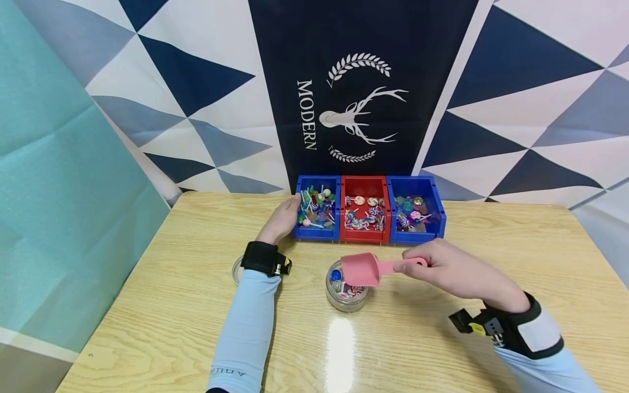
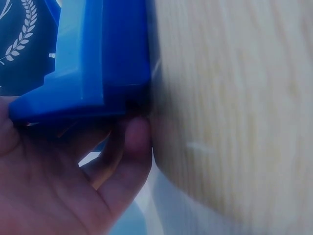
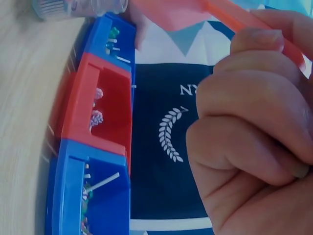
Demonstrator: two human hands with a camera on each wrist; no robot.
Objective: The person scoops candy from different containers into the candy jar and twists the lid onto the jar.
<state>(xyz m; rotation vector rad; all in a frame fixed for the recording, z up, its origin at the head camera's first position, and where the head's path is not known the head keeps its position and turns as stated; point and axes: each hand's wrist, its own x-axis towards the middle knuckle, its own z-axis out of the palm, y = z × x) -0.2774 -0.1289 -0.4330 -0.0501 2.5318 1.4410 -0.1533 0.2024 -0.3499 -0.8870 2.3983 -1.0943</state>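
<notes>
My right hand (image 1: 454, 270) grips the handle of a pink scoop (image 1: 361, 269). The scoop's pan is over a clear jar (image 1: 346, 303) and hides part of its mouth; wrapped candies and lollipops show inside the jar. In the right wrist view, curled fingers (image 3: 244, 103) and the thumb hold the scoop handle. My left hand (image 1: 282, 218) holds the left side of the left blue bin (image 1: 316, 233). Seen from the left wrist, its fingers bend around the blue bin's edge (image 2: 73, 100), partly hidden beneath it.
A red bin (image 1: 365, 236) and a right-hand blue bin (image 1: 415, 237) continue the row against the patterned backdrop (image 1: 354, 33). All the bins hold colourful lollipops and candies. A clear round object (image 1: 237, 270) lies partly hidden by the left wrist on the wooden table (image 1: 162, 305).
</notes>
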